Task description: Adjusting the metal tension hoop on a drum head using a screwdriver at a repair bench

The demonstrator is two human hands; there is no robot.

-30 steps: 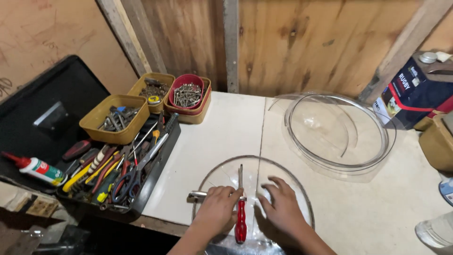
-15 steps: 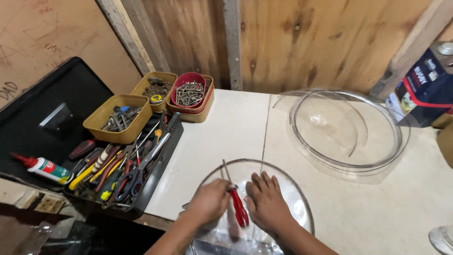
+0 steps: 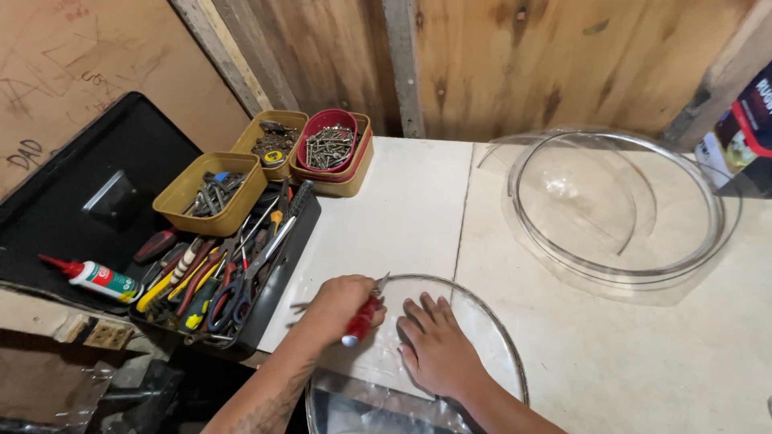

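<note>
1. Glue bottle (image 3: 100, 277), white w/ red cap, lies far left by the black lid.
2. Black tool tray (image 3: 265, 309): pliers, screwdrivers, mixed hand tools, packed tight.
3. Yellow tubs (image 3: 211, 193) w/ bits; red bowl (image 3: 328, 149) w/ screws, at the back by the wood wall.
4. Left hand (image 3: 338, 305): fist closed round a red-handled screwdriver (image 3: 363, 317), tip up and angled right, over the near dome's rim.
5. Near clear plastic dome (image 3: 450, 354), at the front bench edge; right hand (image 3: 438, 354) flat on it, fingers spread, pinning it, holding nothing.
6. Handling, est.: dome light, thin, slick, flexes, prob. cracks under point load; take by the rim, both sides.
7. Second clear dome (image 3: 619, 209), back right, well apart.
</note>
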